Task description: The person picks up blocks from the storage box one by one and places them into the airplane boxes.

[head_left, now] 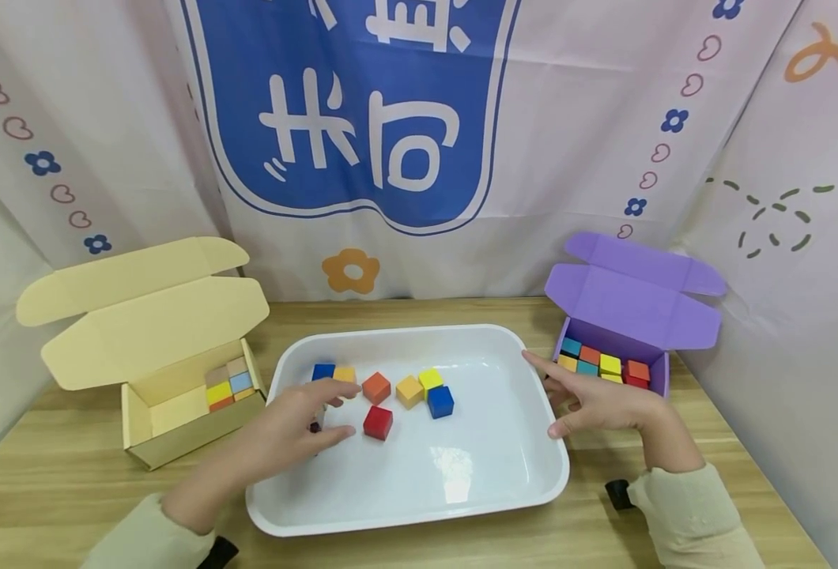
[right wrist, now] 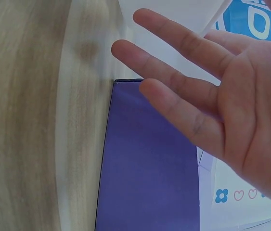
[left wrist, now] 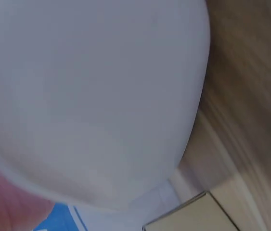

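My left hand (head_left: 294,423) hovers over the left part of the white tray (head_left: 405,525), thumb and index finger apart. Near its fingertips are an orange-red cube (head_left: 376,387) and a red cube (head_left: 378,423). Behind the index finger, a blue cube (head_left: 323,371) and a light-orange cube (head_left: 345,374) are partly covered. A small dark patch beneath the palm is unclear. Further right sit an orange cube (head_left: 409,392), a yellow cube (head_left: 431,379) and another blue cube (head_left: 441,402). At the tray's right rim is my right hand (head_left: 597,401), its fingers spread and holding nothing.
On the left stands an open cream box (head_left: 198,431) with several coloured cubes inside. An open purple box (head_left: 632,296), also holding several cubes, stands at the right behind my right hand. A printed curtain (head_left: 519,261) hangs along the wooden table's (head_left: 28,506) back edge.
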A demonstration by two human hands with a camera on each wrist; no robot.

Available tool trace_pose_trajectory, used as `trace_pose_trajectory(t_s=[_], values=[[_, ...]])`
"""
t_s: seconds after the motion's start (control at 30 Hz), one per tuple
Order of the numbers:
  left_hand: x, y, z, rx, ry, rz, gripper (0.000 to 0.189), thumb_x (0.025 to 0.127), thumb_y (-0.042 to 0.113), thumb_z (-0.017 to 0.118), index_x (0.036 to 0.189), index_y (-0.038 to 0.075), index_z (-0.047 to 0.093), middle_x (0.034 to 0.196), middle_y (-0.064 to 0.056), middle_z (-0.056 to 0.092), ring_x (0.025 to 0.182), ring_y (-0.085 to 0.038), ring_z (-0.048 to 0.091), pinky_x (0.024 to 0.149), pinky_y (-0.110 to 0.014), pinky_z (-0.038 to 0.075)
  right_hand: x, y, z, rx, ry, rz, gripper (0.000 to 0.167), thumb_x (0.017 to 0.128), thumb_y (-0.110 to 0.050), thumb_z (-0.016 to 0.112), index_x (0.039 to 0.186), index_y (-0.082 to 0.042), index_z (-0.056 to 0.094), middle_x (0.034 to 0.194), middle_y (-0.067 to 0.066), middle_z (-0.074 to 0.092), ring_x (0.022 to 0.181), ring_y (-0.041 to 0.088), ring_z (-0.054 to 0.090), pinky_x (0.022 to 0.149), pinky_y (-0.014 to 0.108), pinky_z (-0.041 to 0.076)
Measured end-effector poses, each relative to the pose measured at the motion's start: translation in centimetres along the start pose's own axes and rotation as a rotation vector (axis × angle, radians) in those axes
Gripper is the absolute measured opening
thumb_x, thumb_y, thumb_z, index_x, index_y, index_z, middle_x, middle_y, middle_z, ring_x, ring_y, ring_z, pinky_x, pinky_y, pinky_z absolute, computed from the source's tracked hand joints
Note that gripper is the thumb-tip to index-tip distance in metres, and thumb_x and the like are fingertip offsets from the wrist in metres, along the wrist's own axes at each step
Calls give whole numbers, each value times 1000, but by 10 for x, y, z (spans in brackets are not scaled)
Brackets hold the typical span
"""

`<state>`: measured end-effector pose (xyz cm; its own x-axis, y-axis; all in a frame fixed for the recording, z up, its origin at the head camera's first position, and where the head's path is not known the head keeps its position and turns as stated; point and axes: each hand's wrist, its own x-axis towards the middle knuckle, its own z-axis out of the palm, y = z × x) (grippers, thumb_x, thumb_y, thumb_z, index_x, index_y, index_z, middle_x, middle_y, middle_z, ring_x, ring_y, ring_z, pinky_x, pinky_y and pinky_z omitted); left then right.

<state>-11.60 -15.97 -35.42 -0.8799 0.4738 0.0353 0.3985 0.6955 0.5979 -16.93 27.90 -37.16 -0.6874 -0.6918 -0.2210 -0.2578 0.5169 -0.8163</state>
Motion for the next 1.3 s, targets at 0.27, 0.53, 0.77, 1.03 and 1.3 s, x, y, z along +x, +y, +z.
trace_pose_trajectory(t_s=[0.27, 0.53, 0.77, 1.03, 1.3], values=[[8, 4, 16, 55, 4, 38, 48, 85, 17, 78, 130, 12, 63, 125, -5, 67, 107, -25, 65, 85, -42, 57, 0, 0, -2, 10, -9, -13, 109, 87, -21, 77, 160, -13, -3, 146, 25, 45, 125, 38, 54, 96, 49, 46], [16, 4, 28, 12, 0, 15, 52, 84, 13, 79, 133, 8, 61, 128, -7, 66, 107, -25, 65, 86, -39, 57, 1, -1, -3, 4, -11, -11, 109, 87, -21, 77, 161, -13, -2, 144, 24, 47, 124, 37, 55, 97, 46, 47], [23, -1, 37, -72, -24, -82, 55, 83, 12, 80, 135, 9, 60, 127, -6, 65, 107, -21, 64, 86, -36, 58, 1, -2, -3, 9, -15, -14, 109, 86, -21, 77, 161, -12, -3, 144, 24, 47, 124, 38, 55, 95, 44, 48], [28, -10, 40, -112, -55, -89, 57, 82, 8, 80, 135, 6, 59, 130, -9, 64, 104, -20, 64, 88, -36, 57, 0, 0, -2, 0, -8, -17, 109, 87, -21, 77, 160, -12, -2, 142, 24, 49, 122, 38, 56, 90, 37, 48], [28, -8, 42, -87, -66, -94, 54, 81, 1, 79, 132, 5, 63, 122, -7, 67, 101, -18, 64, 88, -35, 57, -1, 0, -1, 1, -7, -25, 108, 87, -21, 76, 160, -11, -3, 146, 26, 46, 125, 40, 54, 94, 47, 45]])
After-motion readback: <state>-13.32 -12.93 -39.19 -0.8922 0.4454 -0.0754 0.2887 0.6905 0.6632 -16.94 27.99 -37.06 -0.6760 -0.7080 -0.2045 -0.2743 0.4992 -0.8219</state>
